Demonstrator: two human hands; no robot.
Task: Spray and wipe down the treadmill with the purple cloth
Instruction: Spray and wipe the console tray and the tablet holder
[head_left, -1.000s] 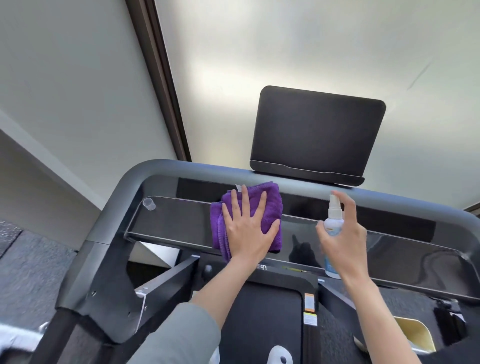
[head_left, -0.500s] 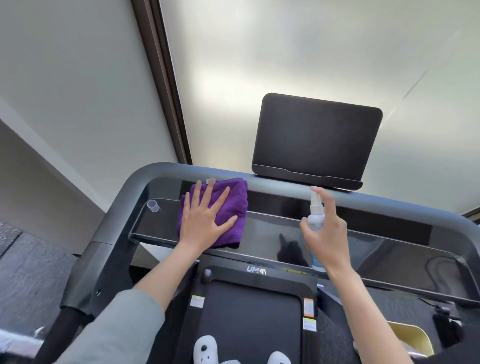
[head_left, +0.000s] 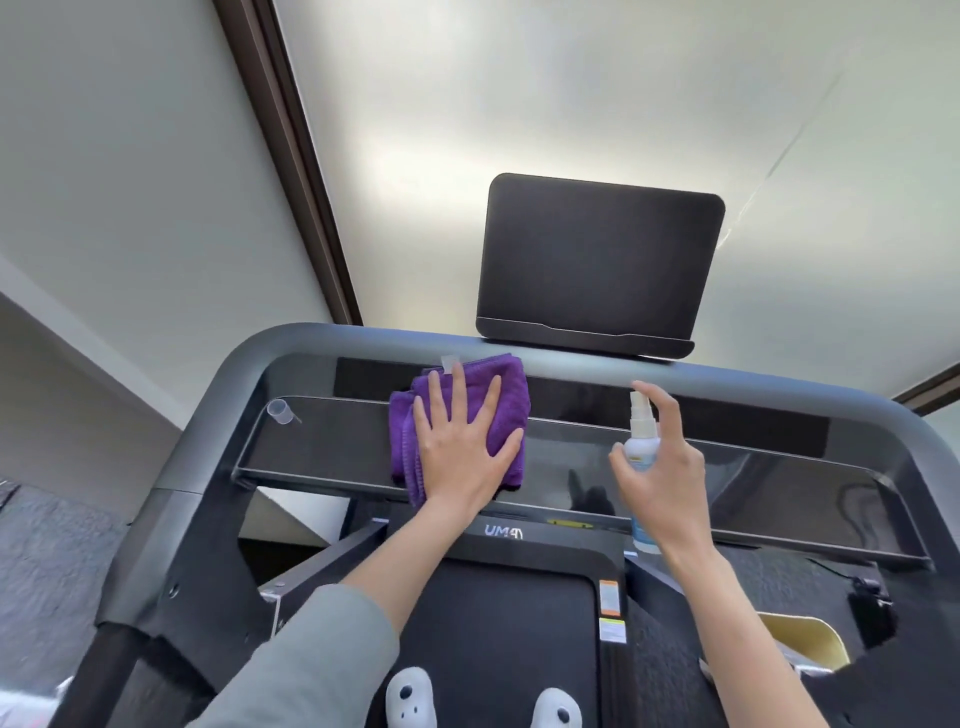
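The left hand (head_left: 465, 447), fingers spread flat on the purple cloth (head_left: 506, 402), has slid it back rightward along the treadmill (head_left: 857, 486) console shelf; the right hand (head_left: 662, 470), at the cloth's 3 o'clock, still grips the spray bottle (head_left: 640, 439); so wiping's mid-pass, probably more spraying ahead.

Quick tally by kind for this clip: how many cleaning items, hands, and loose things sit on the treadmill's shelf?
Purple cloth: 1
Spray bottle: 1
Hands: 2, left hand flat on the cloth, right hand gripping the bottle
Small clear cap on the shelf: 1
Total: 5
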